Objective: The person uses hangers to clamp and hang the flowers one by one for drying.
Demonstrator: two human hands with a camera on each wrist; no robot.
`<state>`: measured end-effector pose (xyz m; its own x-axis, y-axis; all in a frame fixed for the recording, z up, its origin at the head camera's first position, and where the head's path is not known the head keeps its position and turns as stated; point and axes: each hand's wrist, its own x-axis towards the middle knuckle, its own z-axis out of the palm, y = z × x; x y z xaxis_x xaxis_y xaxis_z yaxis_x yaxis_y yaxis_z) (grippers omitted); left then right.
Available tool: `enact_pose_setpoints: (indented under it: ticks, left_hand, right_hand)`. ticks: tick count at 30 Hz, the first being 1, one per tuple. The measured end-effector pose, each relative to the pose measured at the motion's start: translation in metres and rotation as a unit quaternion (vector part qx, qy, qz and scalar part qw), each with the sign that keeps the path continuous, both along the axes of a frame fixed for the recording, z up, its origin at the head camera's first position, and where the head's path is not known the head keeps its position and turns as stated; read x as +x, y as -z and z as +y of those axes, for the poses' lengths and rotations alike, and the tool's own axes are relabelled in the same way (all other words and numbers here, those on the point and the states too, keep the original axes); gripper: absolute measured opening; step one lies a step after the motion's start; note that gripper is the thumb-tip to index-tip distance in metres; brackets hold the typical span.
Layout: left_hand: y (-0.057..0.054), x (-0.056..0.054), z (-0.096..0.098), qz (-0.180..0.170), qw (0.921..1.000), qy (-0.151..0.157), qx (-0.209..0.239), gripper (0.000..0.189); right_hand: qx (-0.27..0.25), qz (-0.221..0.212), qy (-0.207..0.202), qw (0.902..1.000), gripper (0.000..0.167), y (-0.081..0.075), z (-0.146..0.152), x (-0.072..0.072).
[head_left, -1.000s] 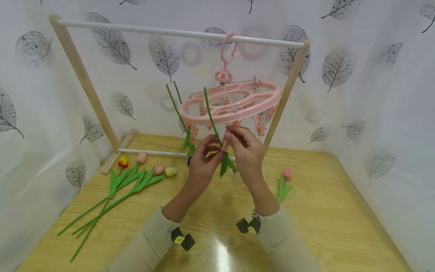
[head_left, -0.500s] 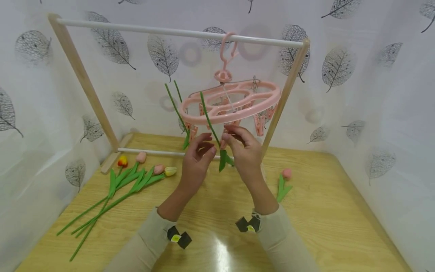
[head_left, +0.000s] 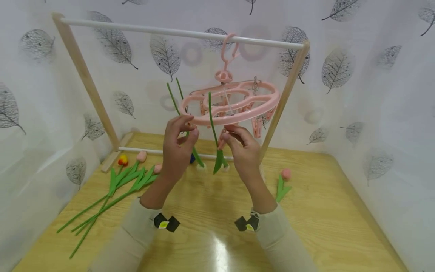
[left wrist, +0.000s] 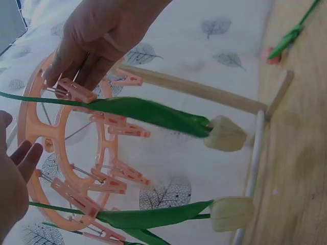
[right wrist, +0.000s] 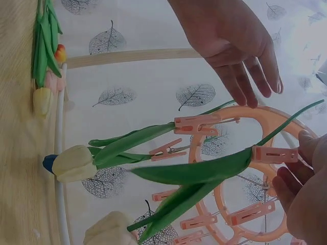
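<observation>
My right hand [head_left: 247, 153] pinches a pink clothes peg [right wrist: 275, 154] below the front rim of a round pink clip hanger [head_left: 249, 113]. The peg grips a green stem of an upside-down white tulip [left wrist: 225, 133], its leaves [head_left: 219, 161] hanging down. My left hand [head_left: 178, 145] is raised at the hanger's left rim, fingers loosely bent and holding nothing. Beside it, another white tulip [right wrist: 76, 163] hangs head down from a peg [right wrist: 196, 124]. Behind that a further stem [head_left: 179, 87] shows, with a bit of blue bloom [right wrist: 49, 163].
The hanger hooks over the white rail [head_left: 170, 32] of a wooden-sided stand [head_left: 83, 79]. Several tulips [head_left: 115, 185] lie crossed on the table [head_left: 306, 234] at left, one pink tulip [head_left: 285, 174] at right. A leaf-print curtain [head_left: 340, 105] surrounds the table.
My left hand has let go of the clipped tulip and moved left and up to the hanger's left rim. The right hand stays at the peg; the tulip's stem now stands more upright.
</observation>
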<state>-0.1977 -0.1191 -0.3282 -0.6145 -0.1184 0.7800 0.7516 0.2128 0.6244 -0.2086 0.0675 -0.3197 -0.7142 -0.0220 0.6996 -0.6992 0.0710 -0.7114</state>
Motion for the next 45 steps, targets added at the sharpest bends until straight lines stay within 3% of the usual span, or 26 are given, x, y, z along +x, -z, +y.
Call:
enact_pose_setpoints:
  ticks: [5,12,19,27,31,34,38,41,45]
  left_hand:
    - [-0.012,-0.007,-0.01,-0.035,0.9978,0.023,-0.05,0.039]
    - [-0.018,-0.017,-0.016,-0.063,0.9933,0.063,-0.074,0.035]
    - [-0.015,-0.023,-0.02,-0.048,0.9938,0.053,-0.086,0.028]
    - [-0.015,-0.03,-0.022,-0.022,0.995,0.069,-0.069,0.026]
    - [-0.016,-0.031,-0.024,-0.023,0.9952,0.067,-0.068,0.024]
    - [-0.016,-0.032,-0.024,-0.03,0.9952,0.068,-0.064,0.024]
    - [-0.015,-0.032,-0.024,-0.042,0.9952,0.064,-0.061,0.024]
    - [-0.015,-0.033,-0.024,-0.047,0.995,0.063,-0.061,0.025]
    - [-0.015,-0.032,-0.023,-0.049,0.995,0.065,-0.058,0.026]
  right_hand:
    - [0.009,-0.005,0.005,0.9999,0.027,0.0,0.002,0.0]
    - [0.042,-0.02,0.016,0.9988,0.028,0.001,0.02,0.013]
    - [0.112,-0.021,0.079,0.9903,0.026,0.009,0.056,0.034]
    - [0.209,-0.06,0.112,0.9696,0.027,0.043,0.12,0.049]
    - [0.265,-0.107,0.128,0.9496,0.029,0.065,0.154,0.053]
    - [0.301,-0.169,0.134,0.9289,0.036,0.081,0.173,0.061]
    - [0.343,-0.264,0.128,0.8922,0.048,0.101,0.187,0.075]
    - [0.343,-0.331,0.112,0.8719,0.058,0.111,0.188,0.082]
    - [0.324,-0.386,0.094,0.8588,0.066,0.12,0.187,0.085]
